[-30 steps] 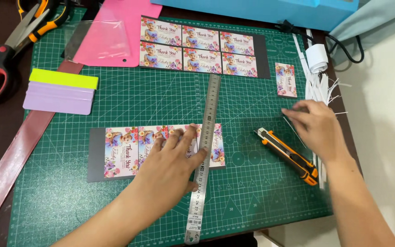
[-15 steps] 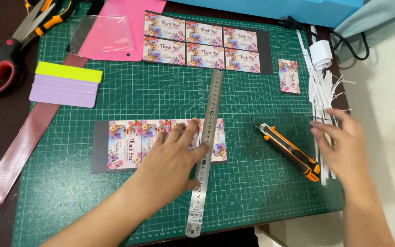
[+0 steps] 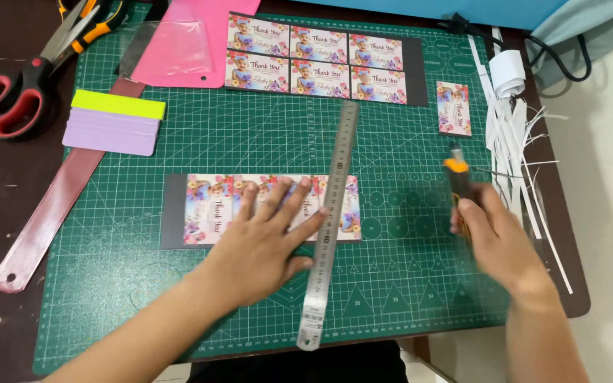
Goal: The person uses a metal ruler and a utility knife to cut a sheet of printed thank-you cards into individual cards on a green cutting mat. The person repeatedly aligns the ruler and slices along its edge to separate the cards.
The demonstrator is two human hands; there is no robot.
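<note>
The orange knife (image 3: 458,186) points up toward the mat's (image 3: 179,298) far edge, gripped in the right hand (image 3: 494,241). The left hand (image 3: 264,241) lies flat and open on the card strip (image 3: 211,209), touching the steel ruler (image 3: 329,220).

A dark brown surface (image 3: 8,191) carries a green gridded cutting mat (image 3: 250,135) that covers most of it. On the bare wood to the left lie red-handled scissors (image 3: 15,96), orange-handled pliers (image 3: 90,25) at the far left corner, and a long reddish strip (image 3: 51,213) running diagonally, its far end tucked under the mat's edge area. Along the right edge, off the mat, sit a heap of white paper trimmings (image 3: 516,149), a small white roll (image 3: 506,71) and a black cable (image 3: 555,53). A purple squeegee with a yellow edge (image 3: 113,122) lies on the mat's left margin, near the strip.
</note>
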